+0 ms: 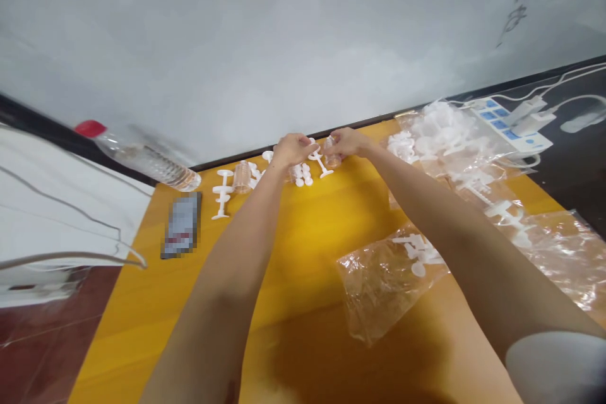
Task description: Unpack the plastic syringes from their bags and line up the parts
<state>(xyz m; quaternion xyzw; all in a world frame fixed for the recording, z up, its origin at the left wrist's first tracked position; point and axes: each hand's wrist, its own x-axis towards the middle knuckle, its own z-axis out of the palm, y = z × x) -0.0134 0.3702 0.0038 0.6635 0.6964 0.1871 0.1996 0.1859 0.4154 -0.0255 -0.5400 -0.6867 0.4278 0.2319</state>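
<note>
In the head view, the right hand (346, 142) curls round a small clear container (332, 160), fingers and thumb pressed to its sides. The left hand (291, 150), near it, has bent fingers close to a white stemmed piece (326, 173); in this blur I cannot tell whether it grips anything. The container's long axis runs roughly up and down in the view. The wall (303, 44) rises just beyond the 2 hands. The yellow table (312, 233) shows between the forearms (246, 221); 1 clear bag (379, 297) lies nearer the person than the right hand.
</note>
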